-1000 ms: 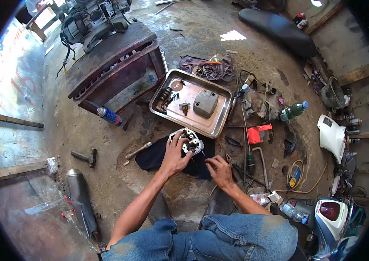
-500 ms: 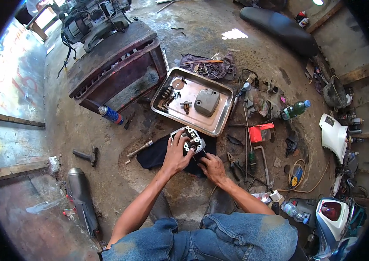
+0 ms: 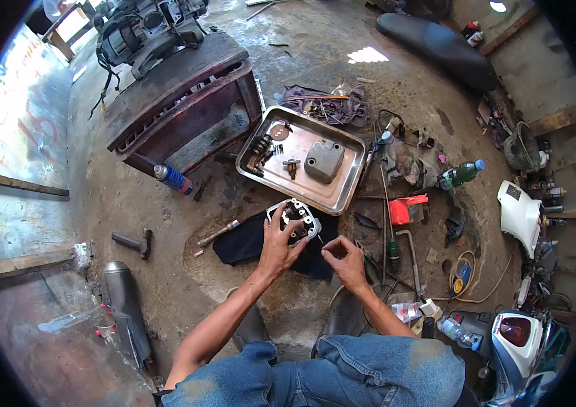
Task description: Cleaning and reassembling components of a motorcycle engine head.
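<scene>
My left hand [image 3: 278,247] grips an engine cylinder head [image 3: 299,207], fingers and thumb spread across its open top. The silvery head is tilted above a dark cloth [image 3: 242,239] on the floor. Just right of it, my right hand [image 3: 348,264] is closed in a pinch, with thumb and forefinger together. A thin light sliver shows between the head and those fingertips; what they hold is too small to name. Beyond the head lies a metal tray [image 3: 251,178] bearing a grey valve cover [image 3: 323,161], a round disc [image 3: 278,131] and several dark engine parts.
To the left are a hammer [image 3: 136,242], a spray can [image 3: 171,178] and an exhaust muffler [image 3: 122,298]. On the right lie a red box [image 3: 405,210], a green screwdriver [image 3: 394,248], a green bottle [image 3: 463,173] and hoses. A wooden bench [image 3: 179,108] carries an engine [image 3: 145,34].
My right hand has drawn slightly right, away from the cylinder head, and its fingers have come into a pinch. My left hand keeps its hold, with its fingers shifted a little.
</scene>
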Available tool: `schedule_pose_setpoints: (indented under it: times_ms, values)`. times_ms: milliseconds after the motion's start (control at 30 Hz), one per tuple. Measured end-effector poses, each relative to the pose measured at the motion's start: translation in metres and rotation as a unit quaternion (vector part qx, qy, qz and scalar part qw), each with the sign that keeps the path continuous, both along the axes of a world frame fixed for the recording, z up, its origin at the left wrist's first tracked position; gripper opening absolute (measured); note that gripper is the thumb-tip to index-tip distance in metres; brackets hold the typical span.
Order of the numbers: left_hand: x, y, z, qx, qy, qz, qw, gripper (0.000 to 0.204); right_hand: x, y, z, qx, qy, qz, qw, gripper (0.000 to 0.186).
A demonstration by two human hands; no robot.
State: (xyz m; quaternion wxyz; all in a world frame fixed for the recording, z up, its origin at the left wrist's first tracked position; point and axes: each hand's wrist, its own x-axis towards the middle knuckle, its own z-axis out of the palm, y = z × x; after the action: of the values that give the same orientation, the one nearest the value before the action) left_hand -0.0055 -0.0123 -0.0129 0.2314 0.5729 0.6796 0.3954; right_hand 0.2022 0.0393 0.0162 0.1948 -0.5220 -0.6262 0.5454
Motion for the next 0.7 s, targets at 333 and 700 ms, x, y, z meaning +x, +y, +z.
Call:
schedule_pose_setpoints:
  times_ms: [333,700]
  values:
    - [-0.006,-0.003,-0.004,-0.026,-0.045,-0.015,0.999,0.033,-0.032,0.014,0.005,0.064,0.028,-0.027,0.997,0.014]
    - [-0.011,-0.002,0.000,-0.011,-0.100,-0.009,0.995,0.035,-0.046,0.013,0.002,0.091,-0.015,-0.041,0.995,0.017]
